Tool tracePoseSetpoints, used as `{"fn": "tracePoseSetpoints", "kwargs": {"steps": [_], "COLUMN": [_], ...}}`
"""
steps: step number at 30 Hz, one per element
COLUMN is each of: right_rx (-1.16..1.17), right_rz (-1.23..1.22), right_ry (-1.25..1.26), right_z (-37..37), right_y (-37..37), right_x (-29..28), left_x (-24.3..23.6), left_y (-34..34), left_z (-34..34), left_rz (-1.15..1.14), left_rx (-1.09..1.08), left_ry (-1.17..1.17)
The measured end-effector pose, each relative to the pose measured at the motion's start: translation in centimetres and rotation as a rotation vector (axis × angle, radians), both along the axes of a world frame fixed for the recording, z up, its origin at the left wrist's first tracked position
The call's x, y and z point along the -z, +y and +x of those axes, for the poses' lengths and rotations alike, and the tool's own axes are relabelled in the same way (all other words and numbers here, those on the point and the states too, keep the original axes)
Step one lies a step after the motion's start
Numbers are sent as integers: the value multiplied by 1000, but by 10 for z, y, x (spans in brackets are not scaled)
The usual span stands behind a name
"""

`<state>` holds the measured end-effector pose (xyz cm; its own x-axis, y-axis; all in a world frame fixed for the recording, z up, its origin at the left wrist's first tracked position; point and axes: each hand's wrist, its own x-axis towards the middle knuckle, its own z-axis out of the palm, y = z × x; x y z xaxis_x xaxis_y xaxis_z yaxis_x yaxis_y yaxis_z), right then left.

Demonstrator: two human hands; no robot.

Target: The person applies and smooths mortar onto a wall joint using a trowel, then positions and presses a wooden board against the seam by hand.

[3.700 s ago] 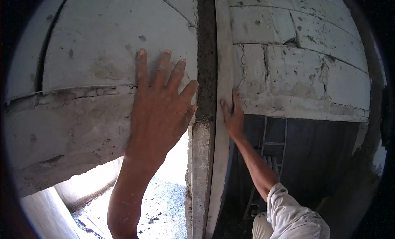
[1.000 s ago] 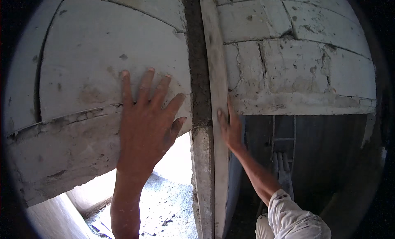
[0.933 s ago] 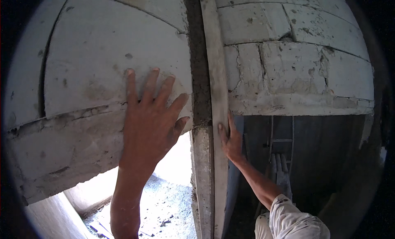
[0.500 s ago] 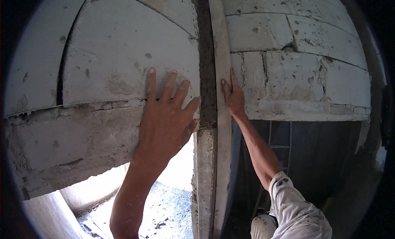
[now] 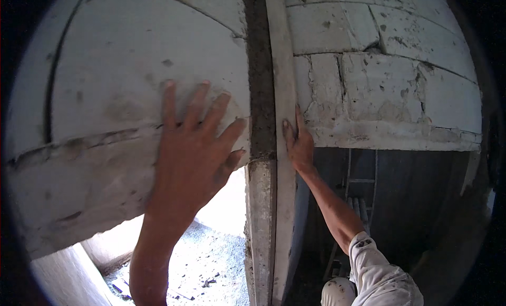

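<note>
My left hand [image 5: 192, 153] is spread with its fingers apart over the pale block wall [image 5: 116, 58]. The palm faces the wall, close to a rough horizontal joint; whether it presses on the wall I cannot tell. At the middle stands a long, straight, greyish board [image 5: 283, 69], upright. My right hand [image 5: 301, 145] grips its right edge, with the thumb on the front face and the other fingers partly hidden at the side. A dark strip of damp-looking mortar [image 5: 261, 79] runs along the board's left side, above a paler concrete edge [image 5: 261, 211].
More block wall [image 5: 379, 90] with cracks and mortar stains extends to the right. Under it lies a dark space with a ladder [image 5: 361, 180]. At lower left, a bright opening shows gravelly ground [image 5: 211, 269] with scattered debris. My knee [image 5: 338, 293] shows at the bottom.
My right hand has slid down along the board. The view has shifted, so my left hand appears farther left, over about the same part of the wall.
</note>
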<state>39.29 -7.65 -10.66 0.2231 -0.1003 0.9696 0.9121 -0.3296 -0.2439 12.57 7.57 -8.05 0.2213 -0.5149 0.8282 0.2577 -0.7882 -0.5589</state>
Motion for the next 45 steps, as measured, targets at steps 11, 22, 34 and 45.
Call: {"fn": "tracePoseSetpoints", "kwargs": {"steps": [11,22,34,45], "right_rx": [-166,-161,-237,-298], "right_rz": [-40,-194,-141,-134], "right_ry": [35,396,508,545], "right_z": [-1,-8,-12,-30], "right_y": [-1,-36,-42,-51], "right_x": [-41,-48,-163,-243], "left_x": [-13,-105,-400,-402], "left_y": [-9,-45,-8,-17], "left_z": [-20,-52,-67,-73], "left_rz": [-118,-371,-205,-231], "left_rx": [-279,-84,-700,-748], "left_ry": [286,416,-440,-398]}}
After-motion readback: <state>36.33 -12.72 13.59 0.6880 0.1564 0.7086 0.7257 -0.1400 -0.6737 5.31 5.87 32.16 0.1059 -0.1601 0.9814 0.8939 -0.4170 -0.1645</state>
